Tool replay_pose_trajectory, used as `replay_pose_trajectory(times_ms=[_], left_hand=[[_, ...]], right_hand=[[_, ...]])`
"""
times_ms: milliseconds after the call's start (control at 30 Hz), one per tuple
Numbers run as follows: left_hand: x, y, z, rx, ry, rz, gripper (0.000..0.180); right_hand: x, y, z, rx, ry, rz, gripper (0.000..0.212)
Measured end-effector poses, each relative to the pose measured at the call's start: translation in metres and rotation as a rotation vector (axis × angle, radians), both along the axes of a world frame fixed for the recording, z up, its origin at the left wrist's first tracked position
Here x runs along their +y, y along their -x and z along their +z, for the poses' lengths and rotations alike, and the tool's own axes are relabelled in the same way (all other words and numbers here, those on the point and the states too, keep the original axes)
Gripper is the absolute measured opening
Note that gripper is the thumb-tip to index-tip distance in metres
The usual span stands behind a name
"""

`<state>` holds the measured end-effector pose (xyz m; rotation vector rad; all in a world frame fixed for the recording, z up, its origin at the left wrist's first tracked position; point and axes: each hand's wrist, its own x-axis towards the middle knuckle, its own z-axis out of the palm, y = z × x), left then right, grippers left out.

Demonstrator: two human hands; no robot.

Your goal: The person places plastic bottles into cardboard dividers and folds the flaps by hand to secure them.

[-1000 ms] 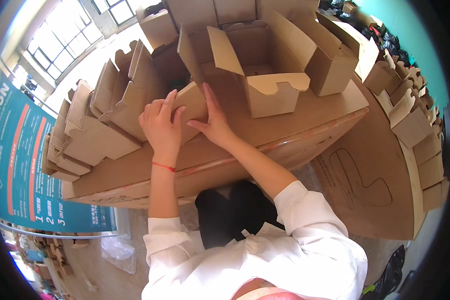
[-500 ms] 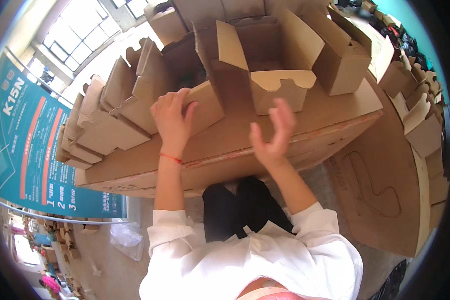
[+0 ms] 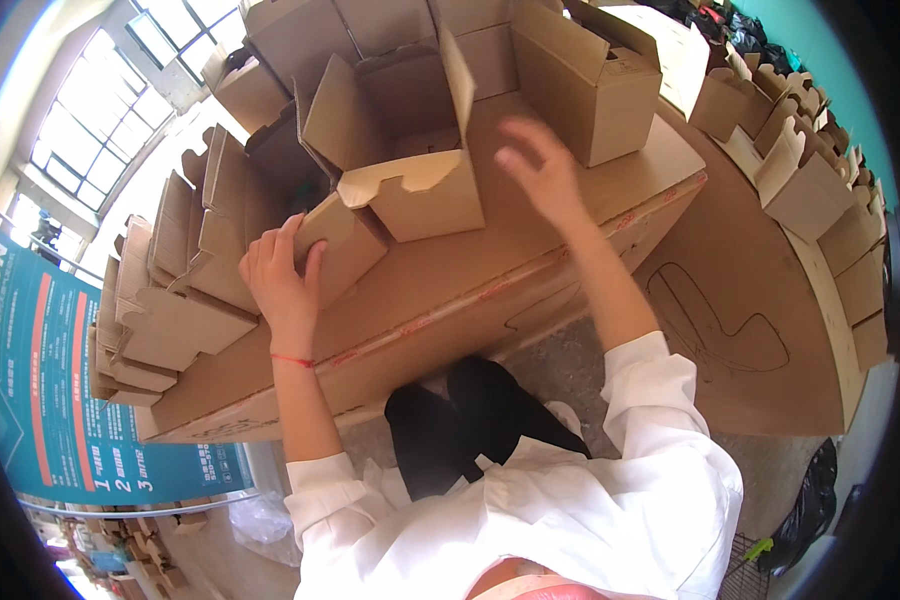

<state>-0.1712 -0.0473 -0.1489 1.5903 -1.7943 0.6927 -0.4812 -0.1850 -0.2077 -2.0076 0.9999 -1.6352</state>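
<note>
My left hand (image 3: pixel 282 285) grips the front wall of an open cardboard box (image 3: pixel 345 250), with fingers over its top edge and the thumb on the near side. Right up against that box stands another open-topped cardboard box (image 3: pixel 425 205), its flaps raised and a notch in its front flap. My right hand (image 3: pixel 545 175) hovers just right of this second box, empty, fingers apart and slightly blurred. Both boxes rest on a large flat brown carton (image 3: pixel 470 275) in front of my legs. Something greenish lies inside the gripped box, too dark to make out.
Several open boxes (image 3: pixel 190 320) stand packed in a row on the left. A taller box (image 3: pixel 620 115) sits at the carton's right end, and more boxes (image 3: pixel 310 40) line the back. At right is a brown cardboard sheet (image 3: pixel 720 330); a teal banner (image 3: pixel 60 390) stands left.
The notched box has shifted left until it meets the box under my left hand. My right hand has moved from in front of it to its right side. The whole view has turned somewhat.
</note>
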Motion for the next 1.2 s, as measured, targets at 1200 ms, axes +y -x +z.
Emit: replay_pose_trajectory(times_ms=[1200], left_hand=[[0.053, 0.224, 0.067, 0.805, -0.267, -1.348, 0.006]], right_hand=[[-0.005, 0.099, 0.139, 0.441, -0.375, 0.186, 0.063]])
